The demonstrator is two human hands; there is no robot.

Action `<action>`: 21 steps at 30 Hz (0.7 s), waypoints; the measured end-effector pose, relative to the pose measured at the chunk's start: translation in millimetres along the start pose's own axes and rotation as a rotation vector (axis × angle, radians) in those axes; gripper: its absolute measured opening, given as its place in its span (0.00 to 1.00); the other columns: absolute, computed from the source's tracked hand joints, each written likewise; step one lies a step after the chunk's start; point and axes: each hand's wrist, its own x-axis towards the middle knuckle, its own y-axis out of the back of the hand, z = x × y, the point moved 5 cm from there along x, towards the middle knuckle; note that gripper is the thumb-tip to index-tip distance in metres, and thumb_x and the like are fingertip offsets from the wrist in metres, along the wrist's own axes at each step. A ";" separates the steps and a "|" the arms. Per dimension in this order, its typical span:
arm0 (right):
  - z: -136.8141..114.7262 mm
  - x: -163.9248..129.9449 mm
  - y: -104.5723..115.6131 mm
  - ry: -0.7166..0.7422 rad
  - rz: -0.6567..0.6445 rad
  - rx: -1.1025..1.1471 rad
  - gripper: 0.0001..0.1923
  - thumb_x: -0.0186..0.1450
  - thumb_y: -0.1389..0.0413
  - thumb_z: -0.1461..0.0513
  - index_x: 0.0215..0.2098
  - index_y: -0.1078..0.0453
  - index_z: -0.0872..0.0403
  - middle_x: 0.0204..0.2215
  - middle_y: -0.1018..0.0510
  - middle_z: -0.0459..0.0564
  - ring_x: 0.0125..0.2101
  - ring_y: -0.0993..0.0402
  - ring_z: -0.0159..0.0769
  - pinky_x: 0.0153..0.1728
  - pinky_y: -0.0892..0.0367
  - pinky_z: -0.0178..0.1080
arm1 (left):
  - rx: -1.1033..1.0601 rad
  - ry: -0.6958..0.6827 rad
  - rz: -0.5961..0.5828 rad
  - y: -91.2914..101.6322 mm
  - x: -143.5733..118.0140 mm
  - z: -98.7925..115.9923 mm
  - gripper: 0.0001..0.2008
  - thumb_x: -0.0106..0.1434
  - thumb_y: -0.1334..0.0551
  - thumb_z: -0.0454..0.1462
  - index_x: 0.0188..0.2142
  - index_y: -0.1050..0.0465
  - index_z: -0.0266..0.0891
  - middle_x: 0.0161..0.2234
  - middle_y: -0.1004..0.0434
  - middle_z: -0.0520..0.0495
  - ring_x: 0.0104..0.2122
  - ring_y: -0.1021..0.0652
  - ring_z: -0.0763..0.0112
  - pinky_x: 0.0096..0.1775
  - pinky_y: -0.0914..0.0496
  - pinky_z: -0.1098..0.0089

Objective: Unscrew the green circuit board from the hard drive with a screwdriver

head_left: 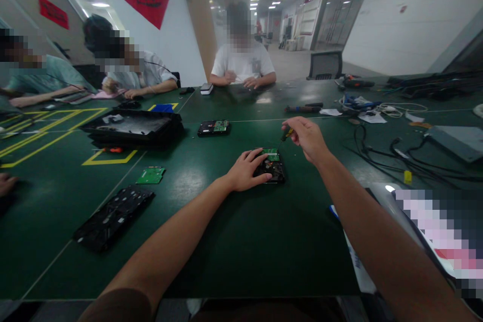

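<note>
A black hard drive with a green circuit board lies on the dark green table in front of me. My left hand rests on its left side, fingers spread out and lying over it. Above the drive's far right corner, my right hand is closed around a screwdriver with a dark and yellow handle. Its thin shaft points down toward the edge of the board; whether the tip touches a screw is too small to tell.
Another hard drive lies farther back. On the left are a loose green circuit board, a black casing and stacked black trays. Black cables and a grey box lie right. Several people sit around the table.
</note>
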 end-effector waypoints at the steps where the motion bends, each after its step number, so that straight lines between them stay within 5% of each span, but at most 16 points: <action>1: -0.4 -0.4 0.5 0.000 0.015 -0.018 0.09 0.63 0.39 0.56 0.33 0.24 0.53 0.27 0.22 0.47 0.18 0.40 0.25 0.16 0.50 0.32 | 0.002 0.001 0.000 -0.2 0.0 -0.1 0.42 0.67 0.43 0.63 0.73 0.45 0.48 0.73 0.48 0.43 0.69 0.42 0.43 0.67 0.43 0.42; 15: 7.3 4.4 -0.8 -0.015 -0.074 0.064 0.15 0.68 0.46 0.54 0.43 0.21 0.54 0.38 0.18 0.53 0.20 0.35 0.27 0.17 0.45 0.33 | 0.009 0.008 -0.011 1.7 0.0 1.3 0.42 0.67 0.44 0.63 0.73 0.46 0.49 0.73 0.48 0.43 0.69 0.43 0.43 0.68 0.44 0.43; 21: 5.9 2.9 1.3 -0.006 -0.030 -0.005 0.09 0.64 0.39 0.55 0.33 0.24 0.52 0.25 0.24 0.47 0.19 0.38 0.27 0.16 0.46 0.32 | -0.003 0.013 -0.011 0.7 0.2 -0.3 0.41 0.67 0.42 0.63 0.73 0.45 0.50 0.73 0.48 0.43 0.69 0.42 0.42 0.67 0.43 0.41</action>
